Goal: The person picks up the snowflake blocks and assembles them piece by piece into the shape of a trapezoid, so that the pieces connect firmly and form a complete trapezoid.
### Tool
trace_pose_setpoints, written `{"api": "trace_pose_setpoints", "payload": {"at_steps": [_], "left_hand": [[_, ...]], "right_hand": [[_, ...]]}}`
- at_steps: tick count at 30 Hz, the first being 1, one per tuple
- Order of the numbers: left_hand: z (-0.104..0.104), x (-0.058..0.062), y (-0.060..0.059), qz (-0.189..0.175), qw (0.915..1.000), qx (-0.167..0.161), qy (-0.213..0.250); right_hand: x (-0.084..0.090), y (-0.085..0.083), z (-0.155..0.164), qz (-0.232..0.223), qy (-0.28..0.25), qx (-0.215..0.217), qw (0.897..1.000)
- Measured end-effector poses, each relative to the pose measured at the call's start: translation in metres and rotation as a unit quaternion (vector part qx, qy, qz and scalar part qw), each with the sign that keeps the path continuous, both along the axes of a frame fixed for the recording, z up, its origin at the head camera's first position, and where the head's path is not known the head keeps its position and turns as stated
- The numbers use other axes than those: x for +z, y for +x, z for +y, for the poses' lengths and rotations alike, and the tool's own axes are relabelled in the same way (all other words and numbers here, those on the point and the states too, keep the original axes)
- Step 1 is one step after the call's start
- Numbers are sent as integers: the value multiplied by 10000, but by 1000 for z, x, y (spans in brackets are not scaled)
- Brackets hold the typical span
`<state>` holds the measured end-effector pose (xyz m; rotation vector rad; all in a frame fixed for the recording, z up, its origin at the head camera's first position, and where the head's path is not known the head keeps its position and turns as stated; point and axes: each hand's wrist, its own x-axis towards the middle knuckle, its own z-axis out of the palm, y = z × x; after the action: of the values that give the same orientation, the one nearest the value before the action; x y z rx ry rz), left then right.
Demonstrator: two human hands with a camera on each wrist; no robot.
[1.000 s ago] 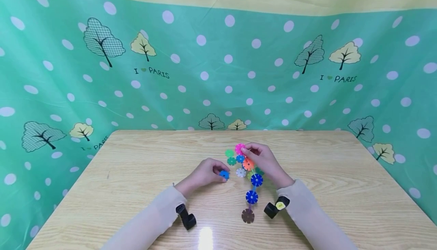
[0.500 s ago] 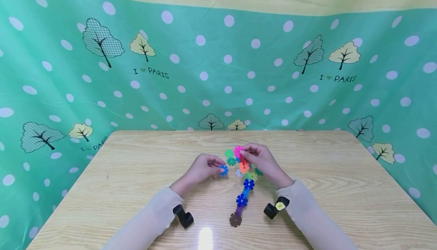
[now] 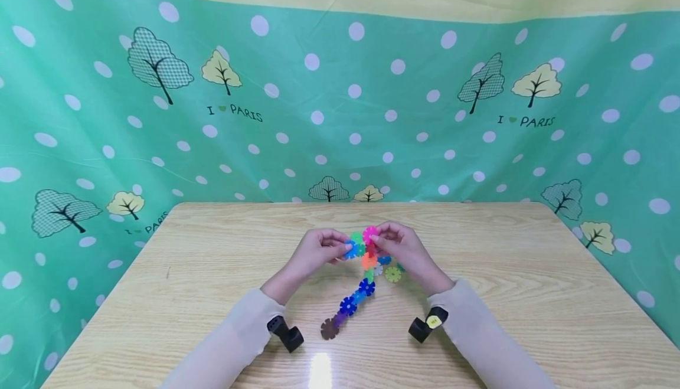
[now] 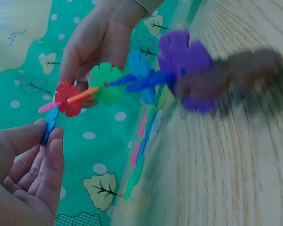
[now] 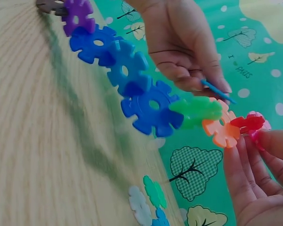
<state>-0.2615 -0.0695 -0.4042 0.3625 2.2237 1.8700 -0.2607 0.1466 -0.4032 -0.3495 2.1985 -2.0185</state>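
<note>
My left hand (image 3: 317,253) pinches a light blue snowflake disc (image 4: 50,125) between thumb and fingers. Opposite it, my right hand (image 3: 406,252) grips the pink end disc (image 3: 370,235) of a chain of interlocking snowflake discs. From pink the chain runs through red, an orange disc (image 5: 220,123), a green disc (image 4: 106,84), dark blue, light blue, dark blue and a purple disc (image 4: 185,70) to a brown disc (image 3: 329,328) at its lower left end. In the left wrist view the light blue disc is right against the pink one; whether they interlock I cannot tell.
Several loose discs lie on the wooden table (image 3: 223,294) behind and beneath the chain, among them a yellow-green disc (image 3: 392,274) and a white disc (image 5: 140,205). Behind the table hangs a green dotted cloth (image 3: 340,111).
My left hand has risen and moved right, bringing the light blue disc up to the pink end. The chain's brown lower end has swung left, while my right hand has shifted only slightly.
</note>
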Motion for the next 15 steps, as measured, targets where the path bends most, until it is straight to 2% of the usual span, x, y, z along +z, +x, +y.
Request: {"api": "trace_pose_setpoints", "payload": {"at_steps": [6,15], "left_hand": [[2,3,1,35,9999,81,89],[3,4,1,-136,9995,71,276]], "right_hand": [[-3,0,-3,-2,-87,81,9999],[-5,3,-3,212,-365,270,9987]]}}
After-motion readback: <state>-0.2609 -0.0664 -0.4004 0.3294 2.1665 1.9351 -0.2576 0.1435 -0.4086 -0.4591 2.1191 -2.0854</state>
